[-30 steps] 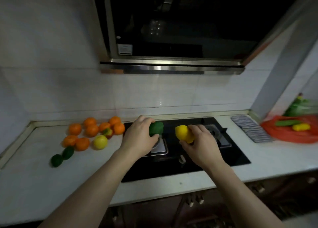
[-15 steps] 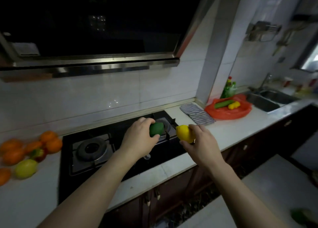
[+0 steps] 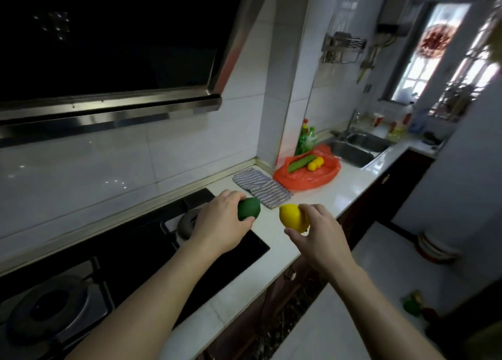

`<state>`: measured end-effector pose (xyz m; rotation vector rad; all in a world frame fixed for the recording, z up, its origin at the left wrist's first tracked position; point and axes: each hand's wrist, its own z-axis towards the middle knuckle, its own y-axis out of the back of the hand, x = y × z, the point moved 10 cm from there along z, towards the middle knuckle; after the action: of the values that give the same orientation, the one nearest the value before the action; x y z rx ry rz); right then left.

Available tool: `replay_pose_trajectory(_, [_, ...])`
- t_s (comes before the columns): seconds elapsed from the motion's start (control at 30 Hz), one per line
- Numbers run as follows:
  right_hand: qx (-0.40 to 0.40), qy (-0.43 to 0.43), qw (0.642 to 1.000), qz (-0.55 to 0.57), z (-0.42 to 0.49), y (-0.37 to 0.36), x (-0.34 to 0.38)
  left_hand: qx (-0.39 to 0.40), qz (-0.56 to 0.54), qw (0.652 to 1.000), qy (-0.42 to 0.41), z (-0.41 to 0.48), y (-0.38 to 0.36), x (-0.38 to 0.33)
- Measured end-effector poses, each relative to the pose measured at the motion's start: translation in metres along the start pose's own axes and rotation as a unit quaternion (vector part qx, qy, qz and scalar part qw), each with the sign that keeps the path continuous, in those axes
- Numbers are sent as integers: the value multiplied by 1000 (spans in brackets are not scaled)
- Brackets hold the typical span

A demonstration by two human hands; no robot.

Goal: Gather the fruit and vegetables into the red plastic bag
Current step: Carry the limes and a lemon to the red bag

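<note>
My left hand (image 3: 220,223) grips a dark green fruit (image 3: 249,208) above the right edge of the black stove (image 3: 135,253). My right hand (image 3: 316,236) holds a yellow lemon (image 3: 293,218) over the white counter (image 3: 320,196). The red plastic bag (image 3: 312,176) lies open on the counter farther right, beside the sink. A green cucumber (image 3: 301,163) and small yellow fruit (image 3: 315,164) lie in it. Both hands are well short of the bag.
A striped cloth (image 3: 262,187) lies on the counter between my hands and the bag. Behind the bag stands a green bottle (image 3: 305,138). The steel sink (image 3: 358,147) is to the right. A range hood (image 3: 108,60) hangs above the stove.
My view and both hands have swung right along the counter, carrying the green fruit and the lemon. The pile of oranges at the left has left the view; the bag is nearer.
</note>
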<state>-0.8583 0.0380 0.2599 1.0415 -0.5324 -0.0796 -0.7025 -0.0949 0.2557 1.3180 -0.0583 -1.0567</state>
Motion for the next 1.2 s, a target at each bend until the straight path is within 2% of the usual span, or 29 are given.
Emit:
replay_pose_trajectory(0.33, [-16, -94, 995, -37, 39, 1, -86, 66, -12, 996, -63, 93, -79, -41])
replay_pose_trajectory(0.5, [-29, -127, 991, -36, 63, 12, -152, 71, -21, 994, -82, 132, -120, -76])
replay_pose_trajectory(0.9, [-29, -111, 993, -14, 148, 43, -321, 53, -10, 996, -69, 234, -231, -183])
replay_pose_trajectory(1.2, [1, -81, 997, 3, 197, 43, -391, 52, 1, 998, -44, 287, -288, -220])
